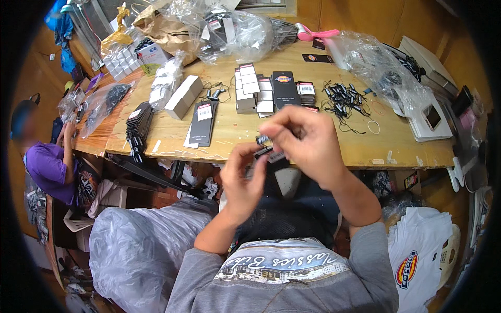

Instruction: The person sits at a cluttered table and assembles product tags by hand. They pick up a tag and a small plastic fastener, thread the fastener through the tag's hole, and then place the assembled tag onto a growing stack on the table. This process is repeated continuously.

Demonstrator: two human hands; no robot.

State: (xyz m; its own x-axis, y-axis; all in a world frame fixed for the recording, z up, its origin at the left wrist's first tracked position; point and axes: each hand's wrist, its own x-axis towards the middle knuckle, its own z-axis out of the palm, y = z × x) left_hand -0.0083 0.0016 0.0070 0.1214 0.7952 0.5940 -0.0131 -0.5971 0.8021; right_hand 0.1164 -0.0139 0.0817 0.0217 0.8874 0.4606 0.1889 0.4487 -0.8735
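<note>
Just off the table's near edge, my left hand (242, 178) is closed on a small stack of black hang tags (276, 160), seen partly behind the fingers. My right hand (308, 143) is slightly blurred and pinches a small black string fastener (262, 139) above them. How the string runs between the fingers is hidden. Ahead of the hands lie a tall black tag stack (285, 89), white-labelled tags (246, 86) and a smaller labelled stack (305, 91). A loose pile of black string fasteners (347, 100) spreads to the right.
On the wooden table (240, 128), strung black tags (138, 128) hang over the left edge near a long white box (183, 97). Clear plastic bags (235, 34) crowd the back. A phone (431, 116) lies right. A person in purple (52, 169) works at far left.
</note>
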